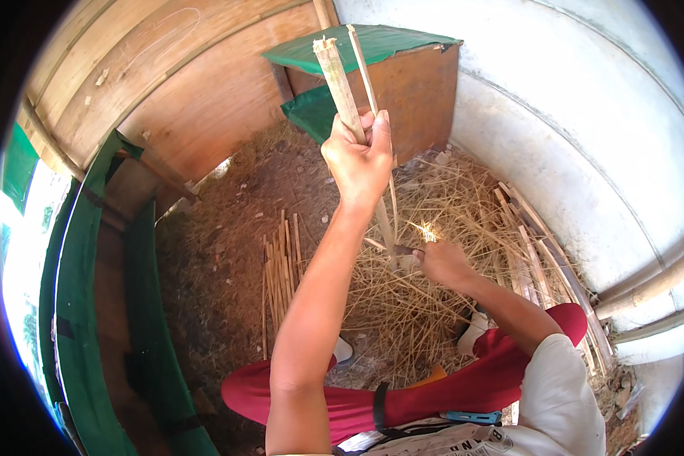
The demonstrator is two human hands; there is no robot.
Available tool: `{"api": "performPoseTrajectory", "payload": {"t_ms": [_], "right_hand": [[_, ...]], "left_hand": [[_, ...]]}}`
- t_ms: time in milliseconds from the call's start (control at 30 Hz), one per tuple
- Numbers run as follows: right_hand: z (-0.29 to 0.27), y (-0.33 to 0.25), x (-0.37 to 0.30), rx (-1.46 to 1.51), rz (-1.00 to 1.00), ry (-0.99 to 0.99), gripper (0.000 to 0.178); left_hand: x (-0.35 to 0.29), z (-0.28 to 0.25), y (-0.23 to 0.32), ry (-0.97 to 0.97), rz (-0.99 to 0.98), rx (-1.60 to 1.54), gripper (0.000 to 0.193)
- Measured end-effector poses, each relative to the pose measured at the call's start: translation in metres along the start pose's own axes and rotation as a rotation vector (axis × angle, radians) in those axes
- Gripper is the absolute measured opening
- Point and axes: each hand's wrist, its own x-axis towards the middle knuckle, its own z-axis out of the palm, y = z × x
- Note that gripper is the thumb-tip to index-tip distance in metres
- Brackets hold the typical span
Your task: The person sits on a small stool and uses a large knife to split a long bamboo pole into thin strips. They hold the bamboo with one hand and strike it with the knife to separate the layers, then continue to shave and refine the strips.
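My left hand is raised in the middle, its fingers wrapped round a split bamboo piece. A thinner bamboo strip stands beside it in the same grip, parting from the piece at the top. Their lower ends run down past my wrist toward my right hand. That hand is closed on a knife, its handle hidden in my fingers. The dark knife blade points left and meets the lower part of the bamboo. Whether it is cutting in or only touching, I cannot tell.
Loose shavings cover the ground between my feet. Bamboo sticks lie at the left, and longer bamboo pieces along the right wall. A green-topped wooden box stands ahead; a green-covered bench stands left.
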Motion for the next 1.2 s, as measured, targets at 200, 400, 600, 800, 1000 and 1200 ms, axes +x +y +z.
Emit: {"api": "performPoseTrajectory", "payload": {"t_ms": [200, 400, 600, 800, 1000, 1200], "right_hand": [[0.071, 0.043, -0.006, 0.303, 0.061, 0.022, 0.044], [0.122, 0.018, -0.017, 0.267, 0.156, 0.215, 0.042], [0.021, 0.0, -0.026, 0.23, 0.105, 0.447, 0.036], [0.008, 0.018, -0.026, 0.237, 0.214, 0.566, 0.034], [0.056, 0.04, -0.026, 0.239, 0.279, 0.521, 0.037], [0.019, 0.024, -0.022, 0.261, 0.289, 0.537, 0.039]], "left_hand": [[0.018, -0.013, -0.011, 0.047, -0.032, -0.009, 0.021], [0.016, -0.015, 0.001, 0.013, -0.01, -0.041, 0.022], [0.068, -0.016, 0.092, -0.051, 0.088, 0.027, 0.037], [0.093, 0.007, 0.129, -0.293, 0.054, -0.012, 0.08], [0.04, -0.01, 0.087, -0.3, 0.11, 0.423, 0.132], [-0.032, -0.106, 0.078, -0.25, -0.017, 0.284, 0.109]]}}
